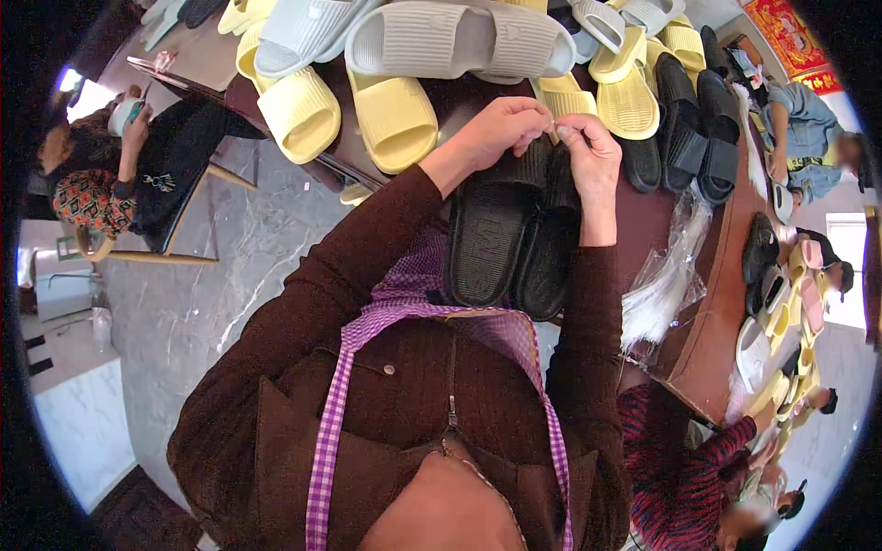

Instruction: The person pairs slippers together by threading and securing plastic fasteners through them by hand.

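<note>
My left hand (508,133) and my right hand (593,168) meet fingertip to fingertip over the table. Both are closed in a pinch, and whatever lies between the fingers is too small to make out. Just below them a pair of black slippers lies side by side at the table's near edge, the left slipper (487,243) broader in view than the right slipper (545,262). My hands partly hide their straps. Behind my fingers sits a yellow slipper (565,95).
Grey slippers (423,41) and yellow slippers (395,119) crowd the far side of the dark red table (634,220). More black slippers (717,129) stand to the right, above a bundle of clear plastic strips (669,280). Other people sit along the right; one person (92,197) sits at left.
</note>
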`<state>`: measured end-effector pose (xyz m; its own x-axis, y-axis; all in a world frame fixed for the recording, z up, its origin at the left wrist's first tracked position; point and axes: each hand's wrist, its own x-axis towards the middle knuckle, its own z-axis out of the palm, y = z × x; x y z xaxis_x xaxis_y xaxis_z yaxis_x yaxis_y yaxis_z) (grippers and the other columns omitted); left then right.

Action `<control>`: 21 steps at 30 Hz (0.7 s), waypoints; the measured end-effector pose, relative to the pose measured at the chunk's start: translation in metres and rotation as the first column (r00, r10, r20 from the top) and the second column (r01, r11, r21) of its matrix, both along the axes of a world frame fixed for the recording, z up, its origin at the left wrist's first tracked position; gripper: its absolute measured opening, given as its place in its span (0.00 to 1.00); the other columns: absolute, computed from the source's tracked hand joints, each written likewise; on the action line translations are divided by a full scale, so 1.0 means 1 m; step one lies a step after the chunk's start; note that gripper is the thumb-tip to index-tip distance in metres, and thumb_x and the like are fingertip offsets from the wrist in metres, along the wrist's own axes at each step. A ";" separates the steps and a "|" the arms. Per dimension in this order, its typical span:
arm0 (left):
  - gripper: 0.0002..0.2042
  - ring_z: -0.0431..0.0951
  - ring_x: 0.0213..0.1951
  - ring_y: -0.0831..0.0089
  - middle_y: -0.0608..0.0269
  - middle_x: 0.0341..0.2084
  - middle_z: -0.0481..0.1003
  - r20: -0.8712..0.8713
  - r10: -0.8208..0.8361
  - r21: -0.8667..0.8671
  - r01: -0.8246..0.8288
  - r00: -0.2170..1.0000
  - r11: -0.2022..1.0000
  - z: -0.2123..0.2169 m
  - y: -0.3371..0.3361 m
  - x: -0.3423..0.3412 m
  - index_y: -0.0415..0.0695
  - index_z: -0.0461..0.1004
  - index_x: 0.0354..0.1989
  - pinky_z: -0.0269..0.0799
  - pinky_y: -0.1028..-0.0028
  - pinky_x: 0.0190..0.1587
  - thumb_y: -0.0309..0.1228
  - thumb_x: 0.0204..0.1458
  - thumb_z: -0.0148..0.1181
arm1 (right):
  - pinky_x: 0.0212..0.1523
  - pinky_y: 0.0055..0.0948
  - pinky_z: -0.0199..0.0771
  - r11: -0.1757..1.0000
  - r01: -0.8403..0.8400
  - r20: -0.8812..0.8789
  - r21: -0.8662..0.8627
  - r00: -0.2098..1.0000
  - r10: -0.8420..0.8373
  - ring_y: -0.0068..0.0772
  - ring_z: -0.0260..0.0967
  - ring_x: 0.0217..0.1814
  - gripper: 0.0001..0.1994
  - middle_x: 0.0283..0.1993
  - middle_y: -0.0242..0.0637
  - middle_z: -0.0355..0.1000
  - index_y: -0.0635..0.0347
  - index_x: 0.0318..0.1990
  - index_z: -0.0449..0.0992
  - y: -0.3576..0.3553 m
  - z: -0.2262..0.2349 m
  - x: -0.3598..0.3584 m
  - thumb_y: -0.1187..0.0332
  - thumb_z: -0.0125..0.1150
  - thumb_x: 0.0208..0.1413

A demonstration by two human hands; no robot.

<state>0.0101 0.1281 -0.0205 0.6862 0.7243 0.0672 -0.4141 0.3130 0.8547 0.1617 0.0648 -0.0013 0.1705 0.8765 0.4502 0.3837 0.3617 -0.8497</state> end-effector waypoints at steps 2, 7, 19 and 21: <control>0.05 0.61 0.17 0.85 0.74 0.15 0.65 -0.014 -0.013 0.017 0.013 1.000 1.000 0.001 0.001 -0.001 0.40 0.74 0.28 0.56 0.82 0.18 0.28 0.49 0.55 | 0.41 0.17 0.66 1.000 0.012 0.054 0.005 0.998 -0.012 0.16 0.66 0.36 0.04 0.32 0.28 0.72 0.66 0.34 0.76 0.000 0.001 0.000 0.81 0.56 0.51; 0.05 0.61 0.17 0.84 0.74 0.15 0.64 -0.021 -0.011 0.028 0.012 1.000 1.000 0.002 0.000 -0.002 0.40 0.74 0.27 0.56 0.82 0.18 0.28 0.49 0.55 | 0.39 0.21 0.68 1.000 0.015 0.054 0.016 0.998 -0.016 0.23 0.69 0.34 0.05 0.30 0.32 0.72 0.62 0.30 0.77 0.002 -0.001 0.000 0.81 0.60 0.45; 0.05 0.58 0.18 0.84 0.75 0.15 0.62 -0.058 -0.058 0.016 0.059 0.997 0.998 0.000 0.001 -0.005 0.40 0.72 0.29 0.55 0.80 0.22 0.29 0.50 0.54 | 0.37 0.24 0.68 0.995 0.018 0.194 0.103 0.980 -0.037 0.28 0.69 0.33 0.05 0.28 0.34 0.72 0.62 0.28 0.76 -0.001 0.002 -0.002 0.80 0.61 0.42; 0.05 0.58 0.18 0.84 0.76 0.15 0.62 -0.054 -0.067 -0.017 0.066 0.996 0.998 0.000 0.001 -0.005 0.40 0.72 0.29 0.54 0.80 0.22 0.29 0.50 0.55 | 0.37 0.25 0.68 0.994 0.019 0.202 0.110 0.979 -0.041 0.29 0.69 0.33 0.05 0.28 0.34 0.72 0.62 0.28 0.76 -0.001 0.002 -0.003 0.80 0.61 0.42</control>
<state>0.0054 0.1296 -0.0204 0.7354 0.6774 0.0176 -0.3449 0.3518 0.8702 0.1589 0.0635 0.0008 0.0911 0.8175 0.5686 0.5567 0.4316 -0.7098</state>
